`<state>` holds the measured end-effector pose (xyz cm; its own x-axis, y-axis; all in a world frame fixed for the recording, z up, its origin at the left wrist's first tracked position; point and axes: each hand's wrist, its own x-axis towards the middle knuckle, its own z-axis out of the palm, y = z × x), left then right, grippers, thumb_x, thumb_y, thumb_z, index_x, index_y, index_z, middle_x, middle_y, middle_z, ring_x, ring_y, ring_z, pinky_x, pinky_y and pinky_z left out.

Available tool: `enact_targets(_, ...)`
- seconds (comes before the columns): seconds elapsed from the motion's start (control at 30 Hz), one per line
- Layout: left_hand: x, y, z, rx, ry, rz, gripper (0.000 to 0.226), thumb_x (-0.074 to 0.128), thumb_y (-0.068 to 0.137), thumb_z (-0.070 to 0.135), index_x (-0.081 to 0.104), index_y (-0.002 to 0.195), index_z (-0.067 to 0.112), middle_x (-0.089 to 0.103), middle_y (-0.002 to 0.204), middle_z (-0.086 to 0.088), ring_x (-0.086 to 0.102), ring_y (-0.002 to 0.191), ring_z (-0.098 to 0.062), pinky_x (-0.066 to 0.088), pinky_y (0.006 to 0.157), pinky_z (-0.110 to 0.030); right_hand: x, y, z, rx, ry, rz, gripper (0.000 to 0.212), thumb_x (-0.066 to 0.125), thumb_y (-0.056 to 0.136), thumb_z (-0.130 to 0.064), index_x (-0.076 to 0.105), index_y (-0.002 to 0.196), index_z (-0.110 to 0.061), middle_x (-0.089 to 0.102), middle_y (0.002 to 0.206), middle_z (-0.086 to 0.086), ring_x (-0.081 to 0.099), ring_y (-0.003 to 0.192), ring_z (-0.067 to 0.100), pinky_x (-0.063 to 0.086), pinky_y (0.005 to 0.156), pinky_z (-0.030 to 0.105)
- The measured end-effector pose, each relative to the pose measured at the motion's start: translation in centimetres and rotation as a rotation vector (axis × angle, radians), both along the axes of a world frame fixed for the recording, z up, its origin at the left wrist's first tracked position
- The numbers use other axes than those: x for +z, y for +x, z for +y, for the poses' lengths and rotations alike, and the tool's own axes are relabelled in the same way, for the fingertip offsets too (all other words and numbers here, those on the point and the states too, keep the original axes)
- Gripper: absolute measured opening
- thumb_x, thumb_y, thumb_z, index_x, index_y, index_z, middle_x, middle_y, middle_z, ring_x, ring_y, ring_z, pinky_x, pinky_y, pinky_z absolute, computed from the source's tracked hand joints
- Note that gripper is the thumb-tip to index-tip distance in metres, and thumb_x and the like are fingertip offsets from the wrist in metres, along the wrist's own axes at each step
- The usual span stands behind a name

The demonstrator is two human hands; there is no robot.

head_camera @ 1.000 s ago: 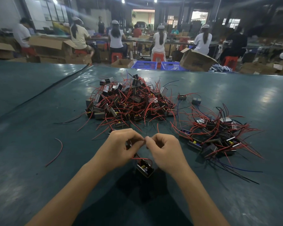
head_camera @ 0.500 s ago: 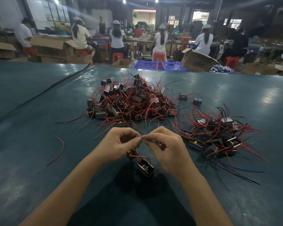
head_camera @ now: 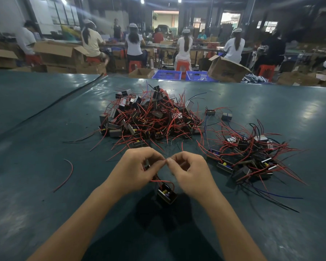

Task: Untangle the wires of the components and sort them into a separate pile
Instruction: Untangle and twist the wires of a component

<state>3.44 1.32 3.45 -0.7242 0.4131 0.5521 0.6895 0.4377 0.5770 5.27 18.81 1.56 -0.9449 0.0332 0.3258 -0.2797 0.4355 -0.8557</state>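
Wires [head_camera: 161, 180], red, looping up from one small black component [head_camera: 167, 194] at the near centre of the green table [head_camera: 45, 204]; hard to tell whether hanging or resting on the surface. Left hand [head_camera: 137, 170] and right hand [head_camera: 191, 174] close together above it, fingers curled, thumb and forefinger tips of each clamped on the wires, the two pinches almost touching. Something dark tucked under the left palm, too hidden to identify.

Off to the left, one loose red wire strand [head_camera: 66, 175], curved, alone on the table.

Just beyond the right hand, the smaller pile [head_camera: 247, 153]: components spread low, red, black and blue leads trailing outward.

Beyond the hands at centre, the big tangled pile [head_camera: 151, 117], heaped, red leads knotted through it. Between the piles at the back, two single components [head_camera: 210, 112], apart from both.

Past the far table edge: blue baskets [head_camera: 167, 74], open cardboard box [head_camera: 227, 69], seated workers [head_camera: 184, 46] in white caps, backs turned.
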Motion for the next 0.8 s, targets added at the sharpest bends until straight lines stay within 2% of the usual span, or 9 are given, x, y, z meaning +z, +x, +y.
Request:
enact_targets(0.1, 0.2, -0.3, -0.2, -0.009, 0.114, -0.182, 0.007, 0.070, 0.087, 0.007, 0.074, 0.087, 0.013, 0.071, 0.072, 0.002, 0.064, 0.065, -0.016, 0.053, 0.062, -0.031, 0.5, 0.3, 0.2, 0.075, -0.013, 0.140, 0.013, 0.071, 0.088, -0.017, 0.069, 0.082, -0.028, 0.064, 0.075, -0.013, 0.060, 0.067, 0.004, 0.043, 0.058, 0.014)
enact_targets(0.2, 0.4, -0.4, -0.5, -0.054, 0.162, -0.305, 0.009, 0.068, 0.088, 0.008, 0.073, 0.084, 0.015, 0.071, 0.073, -0.002, 0.064, 0.064, -0.019, 0.052, 0.061, -0.028, 0.7, 0.5, 0.5, 0.112, 0.085, 0.249, 0.008, 0.070, 0.088, -0.015, 0.072, 0.089, -0.022, 0.062, 0.083, -0.016, 0.060, 0.073, 0.007, 0.043, 0.062, 0.014)
enact_targets(0.23, 0.4, -0.4, -0.6, -0.063, 0.161, -0.312, 0.007, 0.069, 0.088, 0.009, 0.073, 0.085, 0.014, 0.071, 0.073, -0.002, 0.065, 0.065, -0.024, 0.053, 0.061, -0.030, 0.7, 0.5, 0.6, 0.106, 0.113, 0.269, 0.004, 0.070, 0.089, -0.018, 0.072, 0.087, -0.021, 0.060, 0.081, -0.017, 0.059, 0.072, 0.007, 0.043, 0.062, 0.016)
enact_targets(0.3, 0.5, -0.2, -0.5, -0.064, 0.148, -0.295, 0.004, 0.069, 0.087, 0.011, 0.073, 0.086, 0.013, 0.071, 0.073, -0.003, 0.064, 0.067, -0.031, 0.054, 0.062, -0.039, 0.7, 0.6, 0.5, 0.083, 0.161, 0.295, 0.012, 0.066, 0.090, -0.027, 0.068, 0.082, -0.018, 0.055, 0.076, -0.018, 0.055, 0.067, 0.007, 0.046, 0.057, 0.025)
enact_targets(0.4, 0.6, 0.0, -0.4, -0.065, 0.134, -0.267, 0.003, 0.070, 0.087, 0.013, 0.073, 0.087, 0.012, 0.070, 0.072, -0.001, 0.064, 0.066, -0.029, 0.054, 0.063, -0.042, 0.9, 1.0, 0.3, 0.057, 0.227, 0.310, 0.017, 0.062, 0.091, -0.031, 0.062, 0.077, -0.021, 0.051, 0.076, -0.018, 0.053, 0.064, 0.006, 0.049, 0.054, 0.038)
enact_targets(0.5, 0.6, 0.0, -0.5, -0.078, 0.107, -0.253, 0.003, 0.071, 0.086, 0.013, 0.074, 0.088, 0.012, 0.070, 0.072, -0.001, 0.064, 0.066, -0.023, 0.054, 0.064, -0.040, 1.1, 1.3, 0.2, -0.004, 0.333, 0.315, 0.018, 0.058, 0.090, -0.035, 0.051, 0.074, -0.032, 0.048, 0.074, -0.020, 0.050, 0.061, 0.003, 0.041, 0.051, 0.026)
enact_targets(0.57, 0.5, 0.0, -0.5, -0.077, 0.073, -0.212, 0.004, 0.072, 0.086, 0.013, 0.074, 0.089, 0.012, 0.070, 0.073, 0.002, 0.064, 0.066, -0.016, 0.054, 0.065, -0.035, 0.9, 1.4, -0.1, -0.042, 0.362, 0.249, 0.022, 0.052, 0.089, -0.037, 0.046, 0.068, -0.032, 0.047, 0.070, -0.017, 0.048, 0.062, 0.006, 0.033, 0.052, 0.023)
enact_targets(0.7, 0.4, 0.0, -0.5, -0.034, -0.058, 0.069, 0.006, 0.072, 0.085, 0.015, 0.075, 0.089, 0.011, 0.066, 0.075, 0.009, 0.058, 0.070, -0.006, 0.049, 0.066, -0.024, 0.5, 0.9, -1.5, -0.070, 0.133, -0.022, 0.037, 0.050, 0.089, -0.028, 0.047, 0.053, -0.028, 0.046, 0.050, -0.012, 0.041, 0.051, 0.008, 0.032, 0.053, 0.028)
enact_targets(0.8, 0.6, 0.0, -0.4, -0.018, -0.097, 0.161, 0.006, 0.071, 0.085, 0.015, 0.074, 0.087, 0.010, 0.065, 0.074, 0.007, 0.057, 0.069, -0.010, 0.049, 0.064, -0.027, 0.6, 0.7, -1.5, 0.018, -0.124, -0.088, 0.043, 0.053, 0.092, -0.017, 0.045, 0.050, -0.016, 0.038, 0.045, -0.009, 0.032, 0.045, 0.005, 0.028, 0.049, 0.028)
